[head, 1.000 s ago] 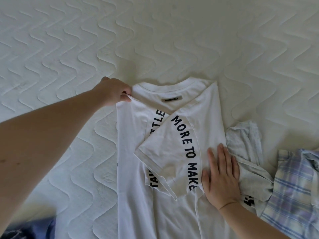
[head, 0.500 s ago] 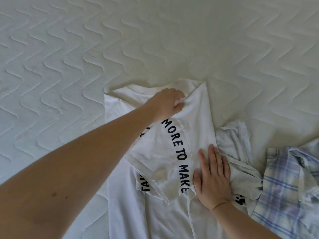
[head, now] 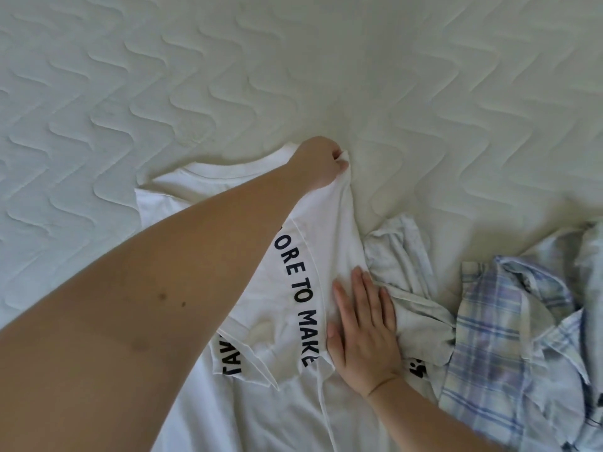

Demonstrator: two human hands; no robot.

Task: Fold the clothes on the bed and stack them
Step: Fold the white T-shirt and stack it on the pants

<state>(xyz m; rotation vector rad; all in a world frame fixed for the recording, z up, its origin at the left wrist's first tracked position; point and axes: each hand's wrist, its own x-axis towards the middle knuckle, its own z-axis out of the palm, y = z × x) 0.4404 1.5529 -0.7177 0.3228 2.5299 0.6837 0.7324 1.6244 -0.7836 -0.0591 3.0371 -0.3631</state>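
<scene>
On the bed point(head: 293, 76), left hand point(head: 321, 163) pinches the white tee's point(head: 329, 230) top corner; right hand point(head: 362, 324) lies flat, fingers straight, pressing it.

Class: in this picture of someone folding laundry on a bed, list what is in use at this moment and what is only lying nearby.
In use:
- white T-shirt with black lettering
- left hand, gripping its upper right corner
- right hand, pressing flat on its right edge

Lying nearby:
- crumpled pale garment
- plaid shirt
- quilted bed cover

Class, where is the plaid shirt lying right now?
In the head view, the plaid shirt lies crumpled at the right edge, on the mattress beside a pale crumpled garment.
</scene>
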